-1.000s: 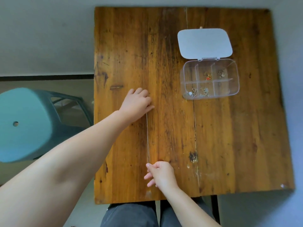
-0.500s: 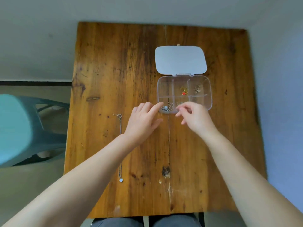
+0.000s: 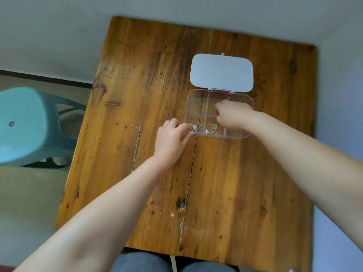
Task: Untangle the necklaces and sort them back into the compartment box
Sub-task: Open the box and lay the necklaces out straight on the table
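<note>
Right hand point(image 3: 233, 116): over the clear plastic compartment box point(image 3: 247, 134), fingers curled down into the far-middle compartment, pinched together around something small and red point(image 3: 216, 114). Can't tell what the item is, or whether it's actually gripped; hand hides most of it.

Left hand point(image 3: 170, 139): on the tabletop just left of the box, fingertips point(image 3: 187, 127) touching the box's near-left corner, at the rim. Fingers loosely curled, not gripping anything visible.

Box: six compartments, two rows of three. White rounded lid point(image 3: 221, 72) flipped open, lying flat on the far side, hinged to the box. Near-left compartment holds a thin chain with a pale round pendant point(image 3: 195, 127), bunched up. Near-middle compartment holds a second bunched silver chain point(image 3: 213, 129). Far-left compartment looks bare; right-hand compartments partly covered by the right hand and wrist.

One more thin silver necklace point(image 3: 137, 142) is out of the box, laid in a straight line on the tabletop well left of the left hand, clasp end at the far end, near end hidden behind the left forearm.

Worn brown wooden tabletop point(image 3: 149, 65) with a seam running near-to-far through the middle. Teal plastic stool point(image 3: 21, 124) on the floor to the left. Grey-trousered knees point(image 3: 137, 265) at the near edge.
</note>
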